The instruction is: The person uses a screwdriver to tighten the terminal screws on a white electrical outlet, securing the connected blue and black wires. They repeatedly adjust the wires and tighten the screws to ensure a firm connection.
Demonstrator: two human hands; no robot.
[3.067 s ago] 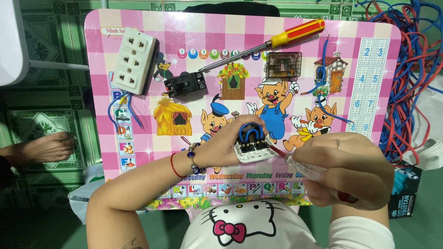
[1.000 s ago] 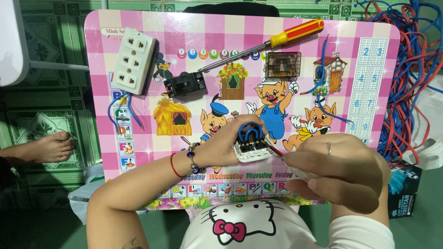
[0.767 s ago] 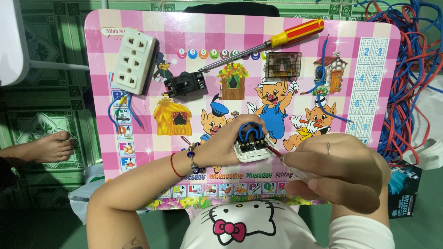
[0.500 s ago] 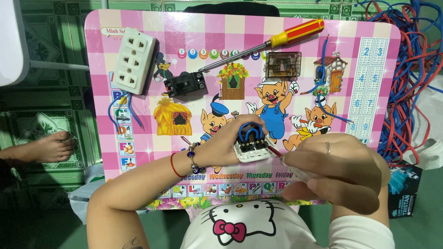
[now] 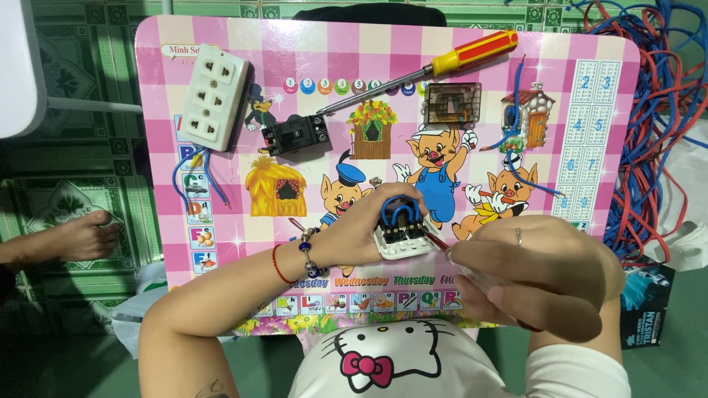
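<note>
The left hand (image 5: 354,236) is clenching a small white switch module (image 5: 402,234) against the pink cartoon-printed desk (image 5: 472,96), just below the desk's centre, its open back facing up with short blue wire loops (image 5: 398,211) arching out toward 12 o'clock. The right hand (image 5: 535,276) is closing its grip around a slim tool with a clear handle (image 5: 479,276), whose tip is meeting the module's edge at about 3 o'clock; the tip itself is too small to make out.

As a judgement, doing this well is calling for the left hand pinning the module flat so it is not twisting, and for the tool sitting square before any turning, with light pressure.

A red-and-yellow screwdriver (image 5: 435,68) is lying at 12 o'clock, a white socket block (image 5: 214,96) at 10 o'clock, a black part (image 5: 296,135) beside it, and tangled red and blue cables (image 5: 649,125) at 3 o'clock.
</note>
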